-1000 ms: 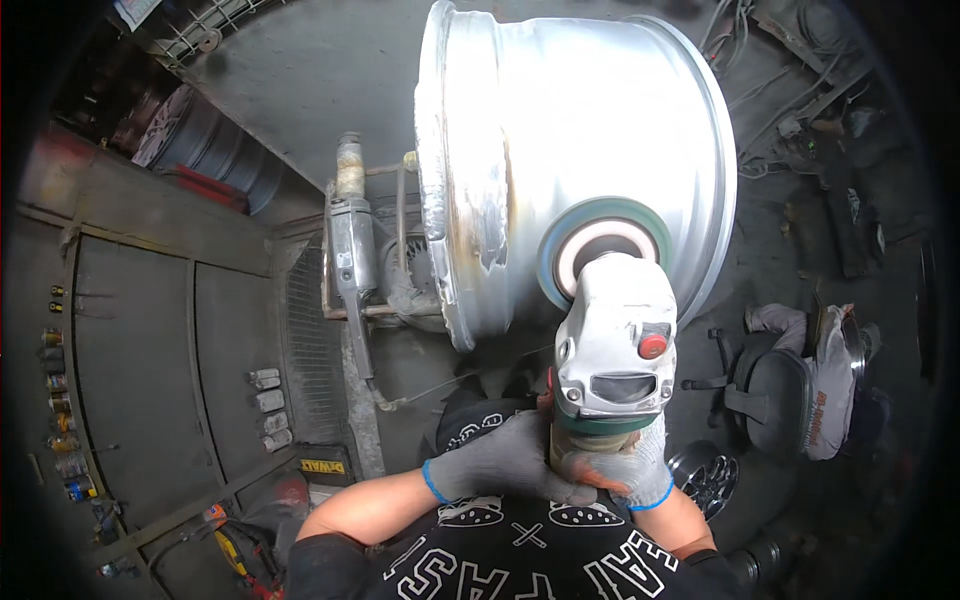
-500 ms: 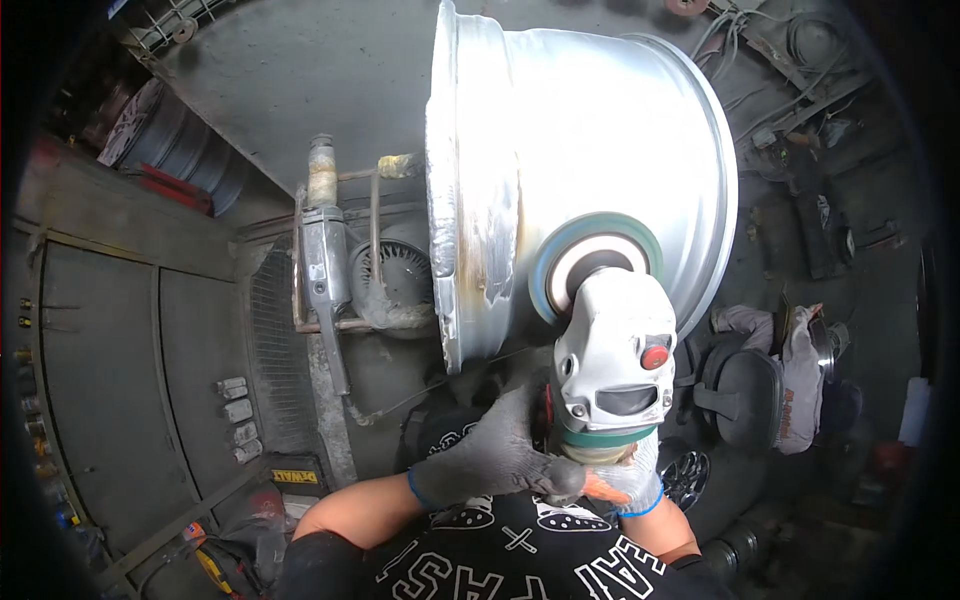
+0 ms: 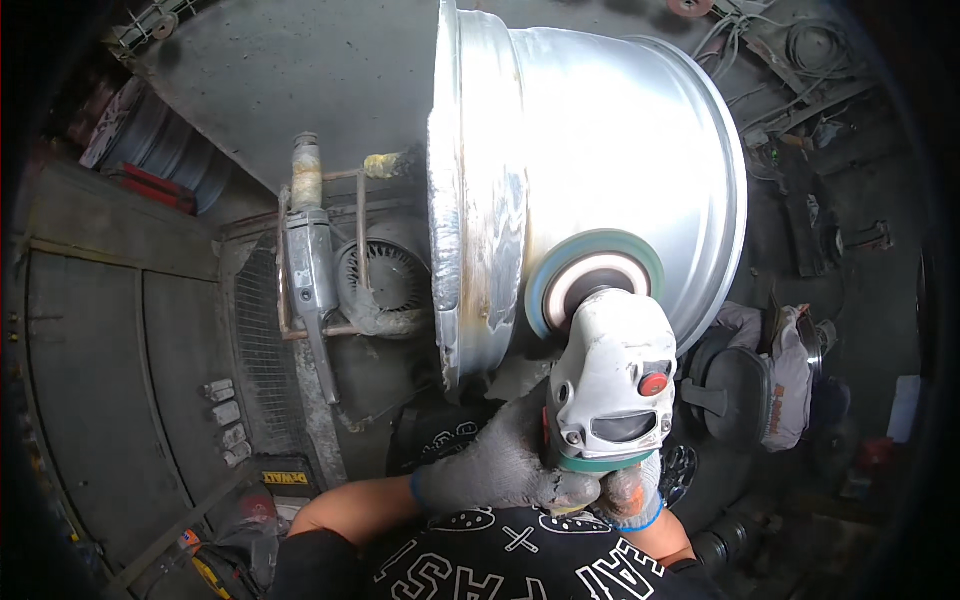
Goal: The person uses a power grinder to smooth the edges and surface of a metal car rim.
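A large silver wheel rim is held sideways in front of me, with a rough, jagged edge and a scraped, brownish band on its left side. Against its lower barrel is the round green-edged disc of a scuffed white angle grinder; whether the disc touches the metal I cannot tell. My left hand, in a grey glove, is wrapped round the grinder's left side. Beneath its rear end my right hand, gloved with a blue cuff, is closed on it, partly hidden by the tool. Both thumbs lie close together.
Left of the rim stand a grey power tool on a pipe frame and a round vented motor. More wheels lie at the far left. A dark chair with a grey garment stands at right. Coiled cables hang at the upper right.
The grinder and its disc sit slightly lower against the rim. My left thumb and right thumb have come closer together under the tool. The view has shifted a little.
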`<state>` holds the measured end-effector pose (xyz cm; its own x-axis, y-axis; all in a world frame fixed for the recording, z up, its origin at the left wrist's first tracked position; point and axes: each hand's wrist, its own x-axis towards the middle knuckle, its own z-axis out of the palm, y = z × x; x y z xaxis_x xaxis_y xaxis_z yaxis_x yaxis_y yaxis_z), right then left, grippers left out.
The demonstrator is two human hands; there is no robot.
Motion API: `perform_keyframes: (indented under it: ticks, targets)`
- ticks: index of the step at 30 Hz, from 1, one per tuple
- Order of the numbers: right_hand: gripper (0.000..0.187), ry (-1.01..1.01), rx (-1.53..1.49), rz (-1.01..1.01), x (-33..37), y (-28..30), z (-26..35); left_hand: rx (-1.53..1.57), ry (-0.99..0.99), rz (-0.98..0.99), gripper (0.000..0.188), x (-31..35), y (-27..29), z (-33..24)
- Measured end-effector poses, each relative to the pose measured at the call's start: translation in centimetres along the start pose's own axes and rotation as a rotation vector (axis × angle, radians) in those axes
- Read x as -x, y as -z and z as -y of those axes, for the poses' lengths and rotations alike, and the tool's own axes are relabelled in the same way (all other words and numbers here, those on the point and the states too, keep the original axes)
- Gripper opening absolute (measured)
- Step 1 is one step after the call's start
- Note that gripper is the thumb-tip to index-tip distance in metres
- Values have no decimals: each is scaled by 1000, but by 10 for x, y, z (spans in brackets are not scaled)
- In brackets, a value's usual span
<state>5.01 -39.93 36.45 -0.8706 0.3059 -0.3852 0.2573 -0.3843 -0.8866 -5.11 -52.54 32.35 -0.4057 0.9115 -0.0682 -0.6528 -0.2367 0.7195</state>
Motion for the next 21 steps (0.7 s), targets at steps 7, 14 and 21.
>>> perform_keyframes:
  ticks: [7, 14, 21]
  targets:
    - [95, -96, -52, -52, -6, -6, 11, 56, 43, -12, 97, -6, -3, -10]
    - [87, -118, -76, -29, -7, -2, 11, -122, 40, 15, 96, -8, 3, -11]
    - [79, -81, -160, -61, -7, -3, 7, -4, 33, -21, 96, -8, -2, -13]
